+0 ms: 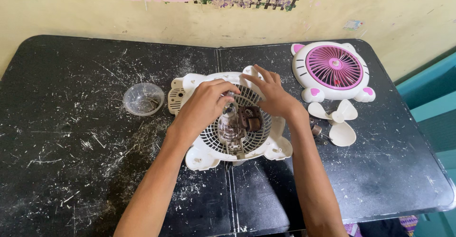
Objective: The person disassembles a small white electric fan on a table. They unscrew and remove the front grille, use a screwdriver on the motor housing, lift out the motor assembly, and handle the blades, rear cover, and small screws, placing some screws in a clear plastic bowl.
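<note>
Surface: black folding tabletop (71,170), scratched and flecked with white, with a seam down its middle; everything lies in its far half, against the wall.
Fan housing: white rear shell (266,149) with a round grille, lying flat across the seam near the tabletop's middle, inner side up so the motor (250,117) and wiring are open to reach.
Left hand: left hand (205,105) curled over the grille's far left part, fingers bent and close together, pinching something small by the motor; what it grips I cannot tell.
Right hand: right hand (270,94) on the housing's far rim, fingers spread and pressing down, seemingly to steady the shell.
Front cover: white and pink grille (332,70) set aside near the far right corner, face up.
Blade: white fan blade (338,123) lying loose just beside the cover, towards the right edge.
Bowl: small clear bowl (143,99) left of the housing, with small dark parts inside, likely kept from rolling off.
</note>
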